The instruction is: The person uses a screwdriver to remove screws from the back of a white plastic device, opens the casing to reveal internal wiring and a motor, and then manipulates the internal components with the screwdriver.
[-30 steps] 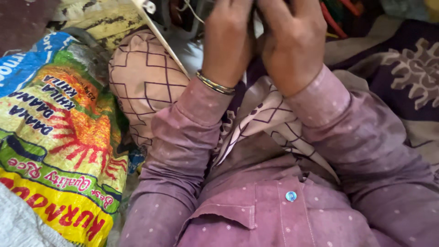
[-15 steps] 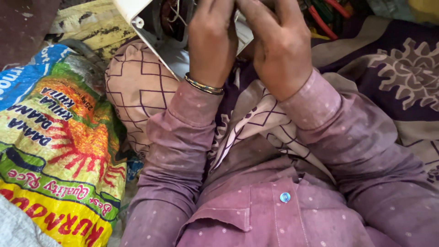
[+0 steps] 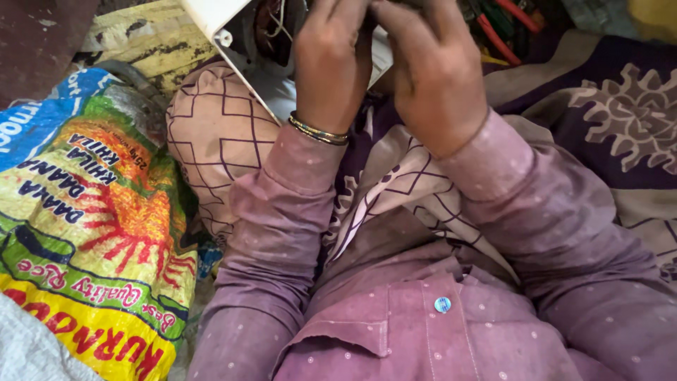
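We are holding both hands up close together at the top of the view, over a white casing (image 3: pixel 243 53) with wires showing inside it, which is lying tilted on the patterned cloth (image 3: pixel 218 134) across our lap. Our left hand (image 3: pixel 331 67) is reaching up with its back to the camera, a metal bangle (image 3: pixel 317 132) sitting on the wrist, and its fingers are curling in toward the casing; the fingertips are running out of view, so we cannot tell whether they are pinching anything. Our right hand (image 3: pixel 434 85) is pressing in just beside the left, fingers bent and bunched together, and what they are gripping is hidden too. Both arms are wearing dotted mauve sleeves (image 3: pixel 282 233). To our left a bright printed sack (image 3: pixel 92 233) is lying on the floor, and red-handled tools (image 3: pixel 504 28) are resting beyond our right hand.
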